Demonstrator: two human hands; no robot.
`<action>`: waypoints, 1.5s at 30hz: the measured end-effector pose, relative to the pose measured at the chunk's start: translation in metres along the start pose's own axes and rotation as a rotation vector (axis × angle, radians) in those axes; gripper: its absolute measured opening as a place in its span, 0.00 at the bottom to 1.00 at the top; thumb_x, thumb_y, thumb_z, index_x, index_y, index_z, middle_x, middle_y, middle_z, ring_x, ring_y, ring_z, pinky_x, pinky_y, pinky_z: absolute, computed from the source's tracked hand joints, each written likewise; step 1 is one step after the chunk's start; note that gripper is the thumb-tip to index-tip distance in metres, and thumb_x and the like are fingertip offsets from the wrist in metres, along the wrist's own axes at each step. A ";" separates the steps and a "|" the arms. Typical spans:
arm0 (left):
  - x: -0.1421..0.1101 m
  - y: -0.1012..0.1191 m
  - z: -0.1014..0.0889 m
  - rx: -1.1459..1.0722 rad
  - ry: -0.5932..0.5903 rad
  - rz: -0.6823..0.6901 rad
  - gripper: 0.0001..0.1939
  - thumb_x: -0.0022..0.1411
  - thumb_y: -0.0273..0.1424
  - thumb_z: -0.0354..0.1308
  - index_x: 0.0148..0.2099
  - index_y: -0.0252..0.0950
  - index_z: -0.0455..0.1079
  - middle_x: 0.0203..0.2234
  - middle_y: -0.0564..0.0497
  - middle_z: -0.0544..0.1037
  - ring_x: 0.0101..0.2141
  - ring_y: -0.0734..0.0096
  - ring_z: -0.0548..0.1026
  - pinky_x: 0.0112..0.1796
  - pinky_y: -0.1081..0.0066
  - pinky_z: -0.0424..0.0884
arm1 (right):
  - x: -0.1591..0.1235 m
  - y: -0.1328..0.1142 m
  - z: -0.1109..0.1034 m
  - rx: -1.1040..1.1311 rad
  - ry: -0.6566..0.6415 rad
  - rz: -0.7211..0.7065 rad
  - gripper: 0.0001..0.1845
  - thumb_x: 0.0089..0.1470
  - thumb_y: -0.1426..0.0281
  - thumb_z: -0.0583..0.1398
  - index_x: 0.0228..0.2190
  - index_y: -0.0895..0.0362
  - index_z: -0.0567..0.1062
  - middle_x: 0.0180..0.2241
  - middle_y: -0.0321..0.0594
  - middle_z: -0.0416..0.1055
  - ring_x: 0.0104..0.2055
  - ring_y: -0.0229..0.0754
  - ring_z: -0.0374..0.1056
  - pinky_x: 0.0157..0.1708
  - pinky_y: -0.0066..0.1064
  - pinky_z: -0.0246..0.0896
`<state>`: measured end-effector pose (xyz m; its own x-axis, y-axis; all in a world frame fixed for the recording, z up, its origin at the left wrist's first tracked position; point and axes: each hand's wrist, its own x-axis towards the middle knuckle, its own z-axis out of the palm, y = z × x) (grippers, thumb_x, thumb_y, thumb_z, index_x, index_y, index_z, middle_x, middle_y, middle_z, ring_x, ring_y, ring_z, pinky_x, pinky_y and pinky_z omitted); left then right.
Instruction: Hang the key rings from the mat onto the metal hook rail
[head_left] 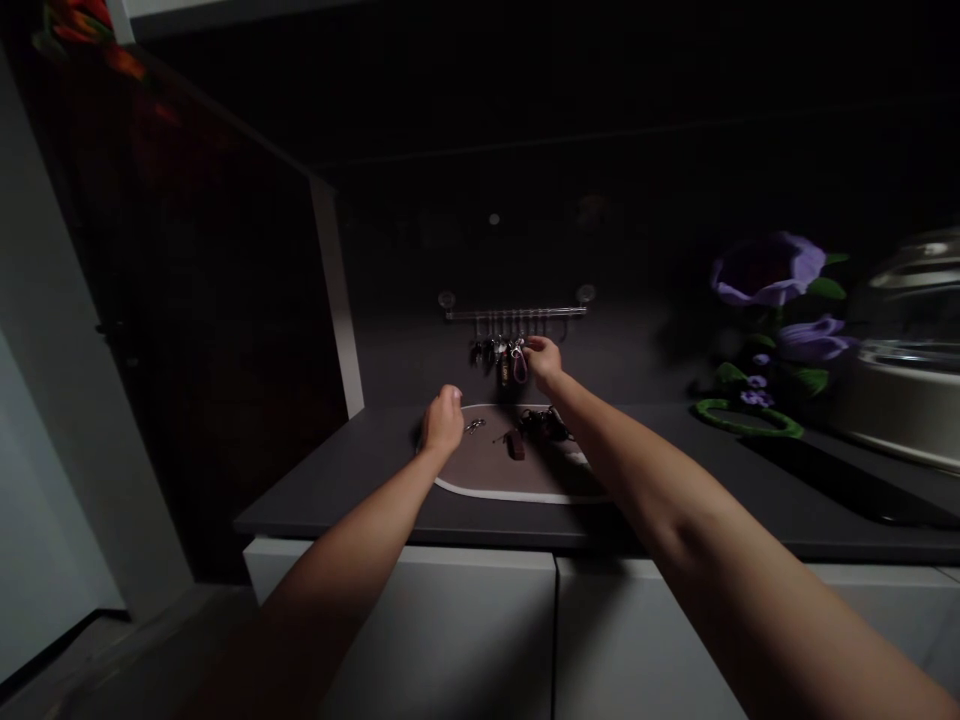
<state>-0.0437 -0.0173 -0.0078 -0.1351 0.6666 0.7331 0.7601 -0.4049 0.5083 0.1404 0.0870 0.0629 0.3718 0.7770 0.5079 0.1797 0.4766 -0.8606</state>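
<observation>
My right hand [544, 362] is raised to a clear hook rail [517, 313] on the dark wall. Its fingers are pinched at the top of a keychain with a purplish loop strap [520, 366], right by the hooks. Several bunches of keys [487, 350] hang to the left of it. Over the left edge of a brown mat with a white border [480, 480], my left hand [442, 420] is curled closed; what it holds, if anything, is hidden. Small metal keys [475, 426], a dark brown key fob [516, 446] and a dark tangled bunch [546, 424] lie on the mat.
Purple artificial flowers [769, 275] with a green ring base [750, 418] stand on the counter at right, beside a cream appliance with a clear lid [900, 370]. A flat black object [847, 480] lies before them. White cabinets [450, 620] are below; a shelf hangs overhead.
</observation>
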 end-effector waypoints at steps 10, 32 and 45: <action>0.003 -0.005 -0.003 0.029 -0.059 -0.024 0.13 0.64 0.31 0.39 0.40 0.36 0.64 0.33 0.46 0.75 0.36 0.69 0.72 0.38 0.71 0.64 | -0.043 -0.023 -0.009 0.026 -0.029 0.015 0.17 0.43 0.78 0.56 0.39 0.61 0.70 0.41 0.44 0.69 0.41 0.35 0.66 0.44 0.28 0.61; 0.004 -0.014 0.004 0.217 -0.423 0.126 0.13 0.55 0.36 0.54 0.40 0.36 0.74 0.35 0.45 0.75 0.37 0.66 0.71 0.40 0.70 0.65 | -0.112 0.004 -0.014 -0.646 -0.585 -0.300 0.07 0.46 0.76 0.59 0.30 0.57 0.75 0.31 0.41 0.74 0.35 0.41 0.68 0.40 0.29 0.59; 0.006 -0.014 0.006 0.226 -0.323 0.090 0.12 0.59 0.28 0.47 0.36 0.33 0.73 0.34 0.44 0.74 0.38 0.67 0.70 0.42 0.70 0.64 | -0.109 0.006 -0.012 -0.685 -0.611 -0.296 0.05 0.46 0.75 0.59 0.27 0.57 0.76 0.28 0.39 0.74 0.33 0.40 0.68 0.38 0.28 0.58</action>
<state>-0.0514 -0.0036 -0.0136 0.1180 0.8118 0.5718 0.8851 -0.3471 0.3101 0.1123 0.0004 0.0020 -0.2779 0.8361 0.4730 0.7547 0.4946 -0.4310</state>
